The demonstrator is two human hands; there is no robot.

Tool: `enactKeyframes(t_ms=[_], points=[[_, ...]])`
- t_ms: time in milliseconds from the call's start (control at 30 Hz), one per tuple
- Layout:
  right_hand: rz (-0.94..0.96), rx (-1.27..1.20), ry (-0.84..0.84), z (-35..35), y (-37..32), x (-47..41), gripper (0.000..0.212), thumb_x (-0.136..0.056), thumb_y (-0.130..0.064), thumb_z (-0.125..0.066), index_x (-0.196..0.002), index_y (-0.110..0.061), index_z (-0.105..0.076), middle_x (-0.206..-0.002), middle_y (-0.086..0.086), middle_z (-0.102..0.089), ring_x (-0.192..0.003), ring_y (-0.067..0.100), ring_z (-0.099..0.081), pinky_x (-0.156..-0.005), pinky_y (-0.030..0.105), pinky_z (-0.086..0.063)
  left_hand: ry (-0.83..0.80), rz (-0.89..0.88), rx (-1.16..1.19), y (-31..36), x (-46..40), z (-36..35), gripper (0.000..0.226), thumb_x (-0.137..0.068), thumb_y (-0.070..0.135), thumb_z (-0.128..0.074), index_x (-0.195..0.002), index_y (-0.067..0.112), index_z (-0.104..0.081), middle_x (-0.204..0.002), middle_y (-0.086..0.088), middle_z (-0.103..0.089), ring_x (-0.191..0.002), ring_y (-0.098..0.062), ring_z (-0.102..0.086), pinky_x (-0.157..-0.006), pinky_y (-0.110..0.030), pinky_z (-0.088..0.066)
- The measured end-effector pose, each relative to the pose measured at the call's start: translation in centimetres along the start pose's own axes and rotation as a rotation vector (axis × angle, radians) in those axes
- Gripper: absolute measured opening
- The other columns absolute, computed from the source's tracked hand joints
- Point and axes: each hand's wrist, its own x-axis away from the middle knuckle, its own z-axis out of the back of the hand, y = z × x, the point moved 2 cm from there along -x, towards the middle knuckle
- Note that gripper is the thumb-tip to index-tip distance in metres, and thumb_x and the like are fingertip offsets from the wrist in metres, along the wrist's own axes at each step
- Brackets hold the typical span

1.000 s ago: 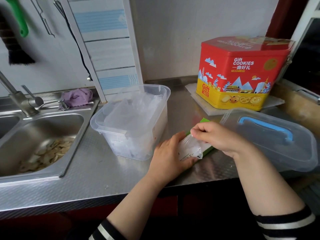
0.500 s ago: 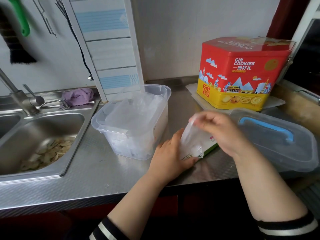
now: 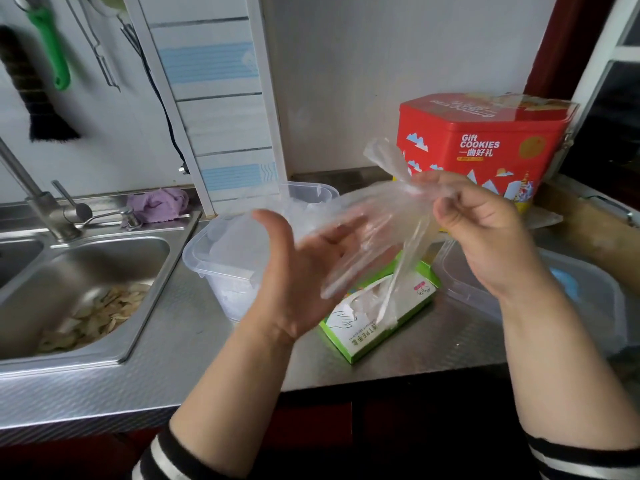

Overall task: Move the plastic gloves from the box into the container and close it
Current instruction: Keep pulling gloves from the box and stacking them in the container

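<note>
Right hand [image 3: 485, 233] is pinching a plastic glove [image 3: 374, 233] above the box [image 3: 377, 317]; left hand [image 3: 301, 271], fingers released, is supporting it. Risk: film clinging, missing the container [image 3: 221, 271].

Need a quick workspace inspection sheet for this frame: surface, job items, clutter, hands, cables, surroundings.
Surface: steel counter, sink at left holding scraps.
Job's things: green glove box open on the counter; clear container open, gloves inside; lid lying at right; one plastic glove held in the air.
Clutter: cookie tin, purple cloth.
Grippers: right hand pinches the glove; left hand open under it, palm up.
Cables: black cable down the wall.
Surroundings: brush hanging on the wall, faucet.
</note>
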Motion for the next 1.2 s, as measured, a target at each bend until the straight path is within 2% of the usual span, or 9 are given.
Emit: enactKeyframes(t_ms=[133, 267, 400, 500, 633, 767, 933, 1100, 1200], points=[[0.127, 0.269, 0.011, -0.8, -0.6, -0.2, 0.018, -0.091, -0.037, -0.054, -0.097, -0.028, -0.069, -0.121, -0.007, -0.057, -0.118, 0.003, -0.051, -0.101, 0.019, -0.039, 0.103, -0.017, -0.162, 4.1, -0.9, 0.5, 0.108, -0.061, 0.09, -0.042, -0.126, 0.006, -0.06, -0.128, -0.017, -0.062, -0.12, -0.029, -0.057, -0.11, -0.04, -0.04], [0.369, 0.565, 0.155, -3.2, -1.2, -1.3, 0.03, -0.094, -0.024, -0.056, -0.115, -0.007, -0.068, -0.124, 0.01, -0.055, -0.117, 0.022, -0.051, -0.102, 0.036, -0.042, 0.317, -0.185, -0.693, 5.9, -1.8, -0.4, 0.018, -0.079, 0.025, -0.078, -0.096, 0.021, -0.073, -0.085, 0.003, -0.073, -0.082, -0.012, -0.067, -0.074, -0.025, -0.056], [0.623, 0.66, 0.453, -6.1, -2.1, -1.5, 0.038, -0.095, -0.015, -0.059, -0.13, -0.001, -0.055, -0.128, 0.009, -0.05, -0.12, 0.027, -0.048, -0.103, 0.044, -0.041, 0.568, -0.466, -0.893, 8.1, -1.7, 0.6, 0.026, -0.093, 0.002, -0.058, -0.097, 0.028, -0.06, -0.092, -0.002, -0.073, -0.068, -0.013, -0.069, -0.048, -0.023, -0.049], [0.724, 0.819, 0.181, -9.4, -1.5, -2.4, 0.039, -0.098, -0.026, -0.051, -0.133, -0.01, -0.055, -0.137, 0.011, -0.053, -0.13, 0.03, -0.045, -0.107, 0.054, -0.034, 0.631, -0.468, -0.971, 9.5, -1.4, 2.7, 0.028, -0.095, -0.002, -0.049, -0.087, 0.024, -0.045, -0.092, 0.003, -0.072, -0.06, -0.015, -0.068, -0.041, -0.023, -0.043], [0.509, 0.871, -0.12, -12.5, 0.6, -5.1, 0.046, -0.099, -0.039, -0.037, -0.132, -0.016, -0.058, -0.144, 0.006, -0.05, -0.136, 0.028, -0.043, -0.112, 0.055, -0.029, 0.702, -0.36, -1.198, 10.6, -1.2, 6.5, 0.043, -0.091, -0.009, -0.038, -0.075, 0.026, -0.059, -0.081, 0.009, -0.07, -0.05, -0.008, -0.059, -0.042, -0.02, -0.042], [0.158, 0.23, 0.183, -11.4, 1.0, -9.4, 0.051, -0.095, -0.049, -0.049, -0.126, -0.009, -0.056, -0.133, 0.006, -0.055, -0.124, 0.018, -0.051, -0.106, 0.037, -0.042, 0.606, -0.402, -1.341, 10.9, 0.1, 8.2, 0.058, -0.088, -0.014, -0.037, -0.091, 0.037, -0.066, -0.092, 0.015, -0.069, -0.057, -0.005, -0.058, -0.047, -0.024, -0.048], [-0.362, -0.06, -0.371, -11.2, 1.8, -13.3, 0.117, -0.048, -0.088, -0.057, -0.129, -0.004, -0.054, -0.12, 0.006, -0.063, -0.108, 0.013, -0.058, -0.094, 0.021, -0.045, 0.493, -0.435, -1.372, 11.5, 0.5, 8.9, 0.056, -0.094, -0.007, -0.043, -0.092, 0.042, -0.068, -0.099, -0.011, -0.07, -0.063, -0.036, -0.059, -0.052, -0.035, -0.051], [-0.433, -0.112, -0.473, -11.9, 2.1, -14.1, 0.024, -0.082, -0.028, -0.071, -0.091, -0.006, -0.067, -0.083, 0.007, -0.067, -0.073, 0.016, -0.061, -0.072, 0.026, -0.051, 0.445, -0.447, -1.338, 12.2, 0.7, 8.9, 0.069, -0.086, -0.02, -0.043, -0.076, 0.042, -0.068, -0.097, 0.028, -0.066, -0.062, -0.004, -0.057, -0.046, -0.022, -0.046], [-0.399, -0.15, -0.421, -11.8, 1.7, -14.8, 0.008, -0.092, -0.014, -0.061, -0.086, -0.008, -0.062, -0.08, 0.004, -0.065, -0.072, 0.01, -0.063, -0.073, 0.019, -0.054, 0.463, -0.381, -1.371, 12.5, 0.6, 9.8, 0.076, -0.083, -0.02, -0.041, -0.072, 0.05, -0.069, -0.098, 0.03, -0.066, -0.058, -0.004, -0.053, -0.05, -0.014, -0.039]])
